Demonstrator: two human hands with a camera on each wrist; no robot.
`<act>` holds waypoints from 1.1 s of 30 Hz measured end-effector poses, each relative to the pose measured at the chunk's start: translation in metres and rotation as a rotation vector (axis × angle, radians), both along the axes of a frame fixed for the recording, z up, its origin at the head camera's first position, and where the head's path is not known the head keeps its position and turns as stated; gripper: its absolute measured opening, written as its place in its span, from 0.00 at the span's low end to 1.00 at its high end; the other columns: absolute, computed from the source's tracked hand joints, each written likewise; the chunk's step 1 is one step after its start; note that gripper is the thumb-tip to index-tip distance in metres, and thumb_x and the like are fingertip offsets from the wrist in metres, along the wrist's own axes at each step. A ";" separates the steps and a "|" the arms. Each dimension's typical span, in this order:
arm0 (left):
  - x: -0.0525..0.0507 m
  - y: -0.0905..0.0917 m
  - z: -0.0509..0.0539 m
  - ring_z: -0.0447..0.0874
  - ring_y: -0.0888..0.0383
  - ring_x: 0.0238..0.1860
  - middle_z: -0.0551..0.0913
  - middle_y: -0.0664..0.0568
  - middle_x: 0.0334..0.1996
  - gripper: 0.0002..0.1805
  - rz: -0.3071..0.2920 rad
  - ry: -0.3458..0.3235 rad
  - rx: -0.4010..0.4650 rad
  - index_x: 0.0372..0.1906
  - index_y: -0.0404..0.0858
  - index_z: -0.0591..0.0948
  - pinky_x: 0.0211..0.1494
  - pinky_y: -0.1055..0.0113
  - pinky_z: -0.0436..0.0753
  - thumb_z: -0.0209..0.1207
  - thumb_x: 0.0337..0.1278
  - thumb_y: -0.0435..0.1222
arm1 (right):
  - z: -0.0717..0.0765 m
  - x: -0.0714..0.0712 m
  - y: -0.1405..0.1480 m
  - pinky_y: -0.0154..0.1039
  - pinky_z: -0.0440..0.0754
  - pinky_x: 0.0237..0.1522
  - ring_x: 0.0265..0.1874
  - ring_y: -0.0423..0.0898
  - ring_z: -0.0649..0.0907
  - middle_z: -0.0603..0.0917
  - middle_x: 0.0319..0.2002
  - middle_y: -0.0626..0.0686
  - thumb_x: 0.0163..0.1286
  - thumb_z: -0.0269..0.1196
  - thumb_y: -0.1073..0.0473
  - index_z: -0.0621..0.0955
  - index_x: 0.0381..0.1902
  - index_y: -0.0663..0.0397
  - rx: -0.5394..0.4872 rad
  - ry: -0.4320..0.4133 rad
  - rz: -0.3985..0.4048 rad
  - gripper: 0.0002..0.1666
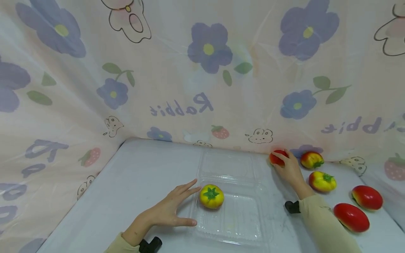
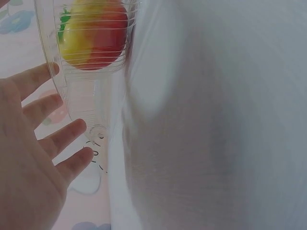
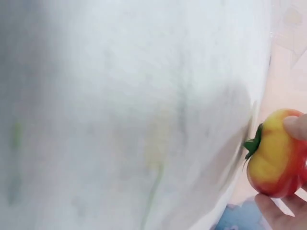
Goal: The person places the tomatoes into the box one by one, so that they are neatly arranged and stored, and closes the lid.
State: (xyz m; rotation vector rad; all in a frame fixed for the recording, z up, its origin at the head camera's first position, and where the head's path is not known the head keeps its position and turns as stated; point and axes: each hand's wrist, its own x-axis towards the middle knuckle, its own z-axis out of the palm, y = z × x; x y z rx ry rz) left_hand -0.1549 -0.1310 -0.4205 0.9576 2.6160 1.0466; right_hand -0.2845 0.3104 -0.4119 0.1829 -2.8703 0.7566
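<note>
A round red-and-yellow fruit with green leaves (image 3: 274, 154) is near the back edge of the surface (image 1: 148, 165), grasped by the right hand (image 1: 289, 169); even finger pressure should suit its smooth skin. The left hand (image 1: 171, 207), fingers spread and released, could steady the clear plastic box (image 1: 232, 225).

The held fruit (image 3: 271, 165) was red and yellow with a green top, the boxed fruit (image 1: 211, 197) was yellow and red, also green-topped, the two oval fruits (image 1: 352, 217) were mostly red, the table (image 1: 152, 165) was whitish, and the pinkish cloth (image 1: 253, 95) carried purple and blue flowers.
</note>
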 end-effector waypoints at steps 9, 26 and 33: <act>0.000 0.000 0.000 0.49 0.43 0.74 0.46 0.53 0.77 0.49 -0.009 0.012 -0.001 0.74 0.51 0.60 0.67 0.32 0.58 0.66 0.46 0.59 | 0.005 0.010 -0.001 0.72 0.65 0.57 0.62 0.75 0.59 0.54 0.69 0.75 0.64 0.63 0.67 0.72 0.64 0.58 0.015 0.045 0.023 0.30; -0.001 0.000 -0.001 0.49 0.42 0.74 0.47 0.52 0.77 0.49 -0.010 0.020 0.011 0.74 0.51 0.60 0.67 0.31 0.57 0.66 0.46 0.59 | 0.020 0.030 -0.007 0.72 0.68 0.54 0.61 0.75 0.61 0.57 0.68 0.75 0.61 0.65 0.67 0.74 0.62 0.59 0.016 0.122 0.079 0.29; 0.000 -0.001 -0.001 0.50 0.42 0.74 0.47 0.51 0.77 0.49 -0.018 0.027 0.022 0.74 0.50 0.60 0.66 0.31 0.58 0.66 0.46 0.58 | 0.023 0.039 -0.011 0.71 0.71 0.52 0.61 0.75 0.62 0.58 0.68 0.73 0.61 0.65 0.68 0.75 0.61 0.56 0.015 0.157 0.117 0.29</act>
